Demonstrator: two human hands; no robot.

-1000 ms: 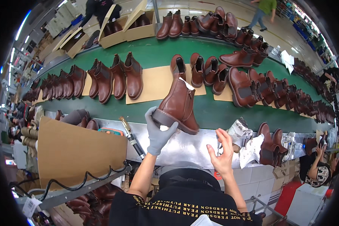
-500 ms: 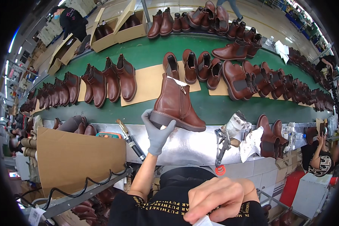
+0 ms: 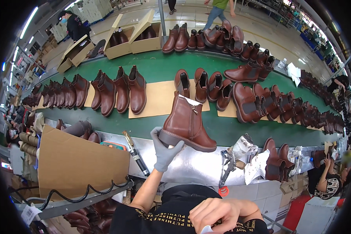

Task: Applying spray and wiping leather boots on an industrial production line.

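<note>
Your R hand has dropped from above the bench, where it was 1 s ago w/ fingers spread, to your chest; the boot's toe has also come up a bit. R fingers are curled now, near a white item at the lower edge; can't tell if they grip it. Your gloved L hand is closed on the brown zip ankle boot, gripping it low at the heel & sole. Boot's side-on, toe to R & tilted slightly down, in front of the near edge of the green belt; side zip faces you, w/ white lining paper at the collar. Below it's the metal bench. On that, R side: dark gun-shaped tool, crumpled white paper just beside it, then a pr of brown boots. L side: black-&-silver hand tool w/ brass-coloured tip, next to the big cardboard panel. Beyond your boot, four more brown boots stand close together, some on a flat cardboard sheet on the belt.
</note>
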